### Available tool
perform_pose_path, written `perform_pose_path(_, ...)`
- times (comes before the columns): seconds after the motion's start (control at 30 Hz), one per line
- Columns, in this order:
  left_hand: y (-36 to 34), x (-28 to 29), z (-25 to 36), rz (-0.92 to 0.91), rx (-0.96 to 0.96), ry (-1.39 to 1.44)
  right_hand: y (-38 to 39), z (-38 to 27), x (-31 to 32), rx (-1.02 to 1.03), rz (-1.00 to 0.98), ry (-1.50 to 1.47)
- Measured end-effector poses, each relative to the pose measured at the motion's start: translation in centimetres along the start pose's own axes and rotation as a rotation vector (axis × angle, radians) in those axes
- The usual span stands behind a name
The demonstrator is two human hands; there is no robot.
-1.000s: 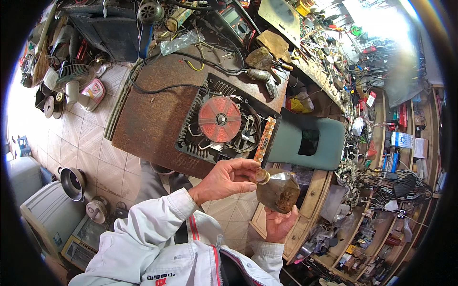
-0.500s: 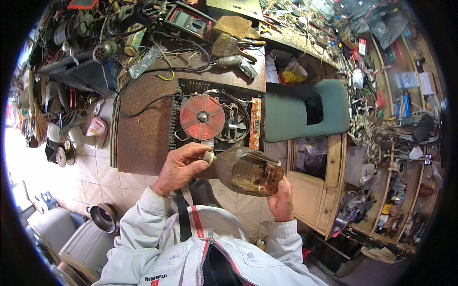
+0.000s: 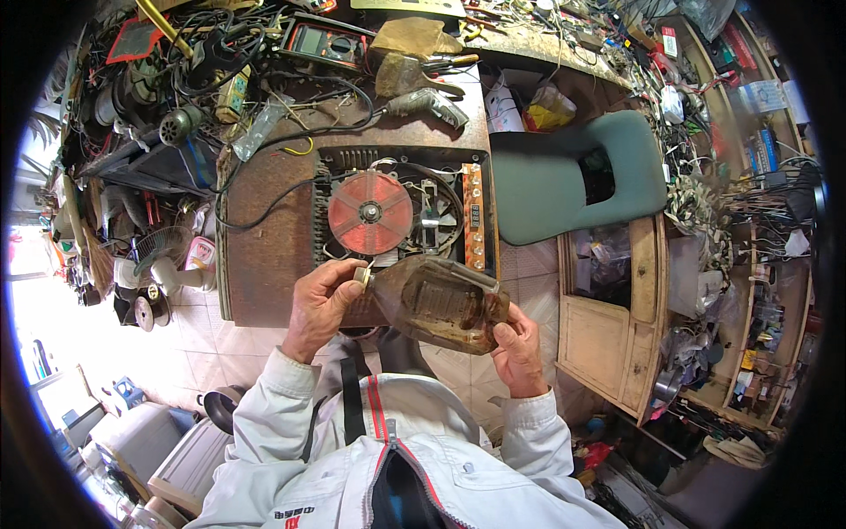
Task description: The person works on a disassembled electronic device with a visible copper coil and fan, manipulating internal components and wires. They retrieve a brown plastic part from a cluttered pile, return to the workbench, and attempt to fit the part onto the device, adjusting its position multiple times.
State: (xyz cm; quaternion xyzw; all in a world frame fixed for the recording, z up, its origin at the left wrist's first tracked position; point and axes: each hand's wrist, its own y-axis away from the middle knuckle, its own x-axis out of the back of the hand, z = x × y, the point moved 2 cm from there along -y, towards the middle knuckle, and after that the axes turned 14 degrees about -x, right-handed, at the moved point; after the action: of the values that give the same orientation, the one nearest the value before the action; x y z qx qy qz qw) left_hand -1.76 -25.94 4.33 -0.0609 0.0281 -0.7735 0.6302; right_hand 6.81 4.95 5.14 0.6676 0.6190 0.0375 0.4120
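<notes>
I hold a dirty brown plastic bottle (image 3: 438,301) on its side above the front edge of a rusty brown worktable (image 3: 264,256). My right hand (image 3: 518,349) grips its base. My left hand (image 3: 322,304) is closed on the bottle's neck, fingers around its small cap (image 3: 362,275). Just beyond the bottle lies an opened induction cooker (image 3: 401,212) with a round copper-red coil (image 3: 370,212) and a circuit board exposed.
A power drill (image 3: 426,103), a multimeter (image 3: 322,40), cables and tools crowd the table's far side. A green chair (image 3: 564,181) stands to the right, with a wooden cabinet (image 3: 617,326) below it. Fans and parts lie on the tiled floor at left.
The bottle has turned from hanging low at my right to lying level in front of me. My left hand stayed on the cap, and my view swung left over the table.
</notes>
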Motion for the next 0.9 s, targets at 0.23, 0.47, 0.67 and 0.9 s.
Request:
perform_pose_path(0.23, -0.5, -0.8, -0.1, 0.034, -0.052, -0.094, -0.1, 0.9, 0.2, 0.012, 0.014, -0.001)
perform_pose_path(0.47, -0.2, -0.5, 1.4, -0.098, -0.097, -0.151, 0.3, 0.4, -0.1, 0.024, 0.035, -0.037)
perform_pose_path(0.67, 0.4, -1.2, 2.2, 0.008, -0.203, -0.360, 0.2, 0.8, -1.2, 0.103, 0.139, 0.089)
perform_pose_path(0.9, 1.6, -2.3, 1.8, 0.043, -0.248, -0.435, -0.2, 1.3, -0.9, 0.084, 0.322, 0.201)
